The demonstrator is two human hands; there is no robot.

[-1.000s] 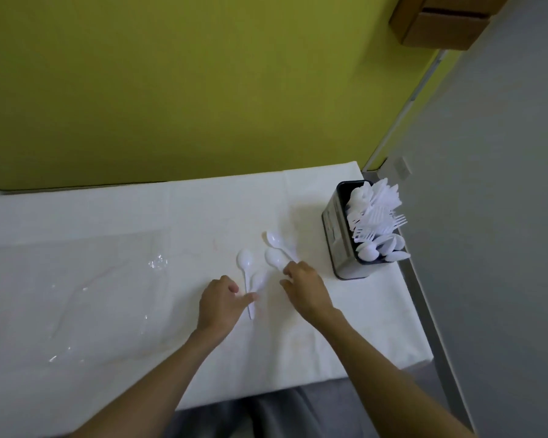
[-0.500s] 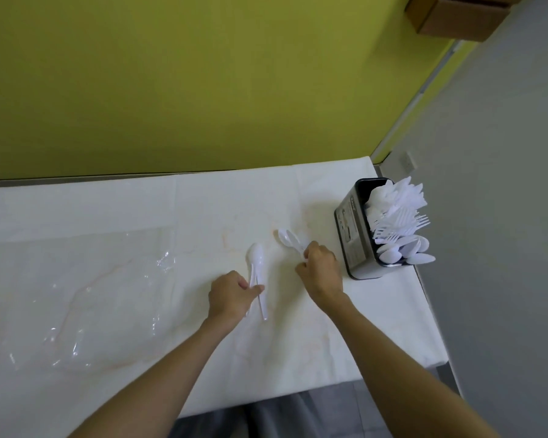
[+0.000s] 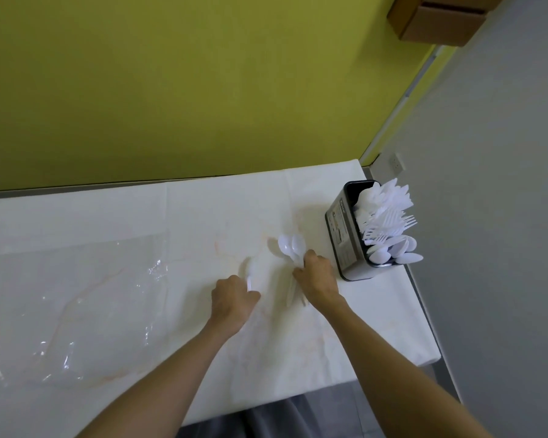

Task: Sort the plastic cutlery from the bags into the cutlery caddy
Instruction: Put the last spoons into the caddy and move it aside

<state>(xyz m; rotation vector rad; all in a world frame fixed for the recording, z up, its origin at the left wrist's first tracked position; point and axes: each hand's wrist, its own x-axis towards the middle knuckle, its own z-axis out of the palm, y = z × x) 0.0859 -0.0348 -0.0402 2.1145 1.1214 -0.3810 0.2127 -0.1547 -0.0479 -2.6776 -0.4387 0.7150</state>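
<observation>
— Where is the right hand (image 3: pixel 318 278)?
— Knuckles up, fingers curled round white spoons (image 3: pixel 290 246), just beside the caddy (image 3: pixel 342 241).
— And the left hand (image 3: pixel 233 297)?
— Low over the table (image 3: pixel 108 222), pinching a blurred spoon handle (image 3: pixel 249 279).

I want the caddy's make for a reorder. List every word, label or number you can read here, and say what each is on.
Label on the side of the caddy: printed lines, too small and blurred to read.
Cutlery, plastic bag, cardboard box: no text visible.
</observation>
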